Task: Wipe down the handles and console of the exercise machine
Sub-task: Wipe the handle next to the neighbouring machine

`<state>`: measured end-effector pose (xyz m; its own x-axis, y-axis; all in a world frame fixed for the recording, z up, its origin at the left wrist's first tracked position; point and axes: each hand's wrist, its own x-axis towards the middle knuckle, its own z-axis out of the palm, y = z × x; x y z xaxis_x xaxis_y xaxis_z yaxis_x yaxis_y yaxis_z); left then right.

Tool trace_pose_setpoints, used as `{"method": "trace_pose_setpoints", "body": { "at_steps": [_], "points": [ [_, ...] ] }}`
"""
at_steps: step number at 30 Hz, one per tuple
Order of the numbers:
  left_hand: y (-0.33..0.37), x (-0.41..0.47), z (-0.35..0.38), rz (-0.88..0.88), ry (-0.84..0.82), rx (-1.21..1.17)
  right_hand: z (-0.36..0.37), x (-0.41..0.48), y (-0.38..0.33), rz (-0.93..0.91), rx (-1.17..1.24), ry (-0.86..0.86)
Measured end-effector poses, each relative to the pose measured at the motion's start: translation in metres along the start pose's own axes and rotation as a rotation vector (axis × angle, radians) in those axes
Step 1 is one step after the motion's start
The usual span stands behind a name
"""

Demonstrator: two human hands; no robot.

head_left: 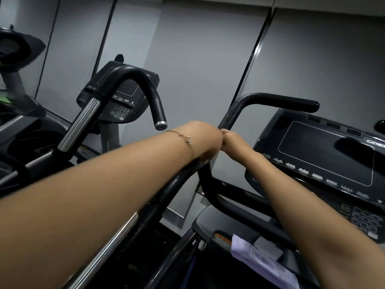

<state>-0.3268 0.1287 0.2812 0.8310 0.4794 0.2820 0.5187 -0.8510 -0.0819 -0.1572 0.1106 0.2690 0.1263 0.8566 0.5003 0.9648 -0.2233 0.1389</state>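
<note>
The left hand [205, 142] was wrapped round the black handle [281, 102], fingers over the top and thumb tucked beneath. The right hand [232, 140] sat knuckle to knuckle against it, fingers curled onto the same bar. Blur hid whether anything lay under either palm. A thin bracelet [183, 138] circled the left wrist.

From the hands the handle climbed toward 1 o'clock, then bent level and ended in a rounded tip at 2 o'clock. Toward 7 o'clock it ran down under the left forearm, which covered much of it. At 6 o'clock a lower bar [210, 184] branched off and curved toward 4 o'clock.

The console [325, 155] stood near at 3 o'clock, its dark screen tilted and its keypad [364, 217] at 4 o'clock, partly behind the right forearm. At 5 o'clock a grey tray [208, 220] held a purple sheet [256, 255].

Close at 10 o'clock hung the capped tip of a neighbouring machine's hooked grip [143, 80], with its own panel [125, 88] behind. Grey wall panels [198, 49] filled 12 o'clock.
</note>
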Motion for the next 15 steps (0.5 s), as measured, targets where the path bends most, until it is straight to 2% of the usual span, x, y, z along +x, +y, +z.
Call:
{"method": "trace_pose_setpoints", "body": {
  "at_steps": [3,6,11,15],
  "points": [
    [-0.02,-0.023,0.01,0.063,0.059,-0.011,0.011,-0.008,-0.002,-0.099,0.036,-0.019],
    [-0.034,-0.028,0.018,0.052,0.059,-0.198,0.01,-0.009,-0.005,-0.109,0.016,-0.039],
    [-0.037,-0.026,0.017,0.005,-0.019,-0.377,0.027,-0.017,-0.014,0.074,0.174,0.092],
    [-0.034,-0.025,0.015,-0.009,-0.024,-0.395,0.028,-0.041,-0.024,0.113,0.334,0.116]
  ]
}}
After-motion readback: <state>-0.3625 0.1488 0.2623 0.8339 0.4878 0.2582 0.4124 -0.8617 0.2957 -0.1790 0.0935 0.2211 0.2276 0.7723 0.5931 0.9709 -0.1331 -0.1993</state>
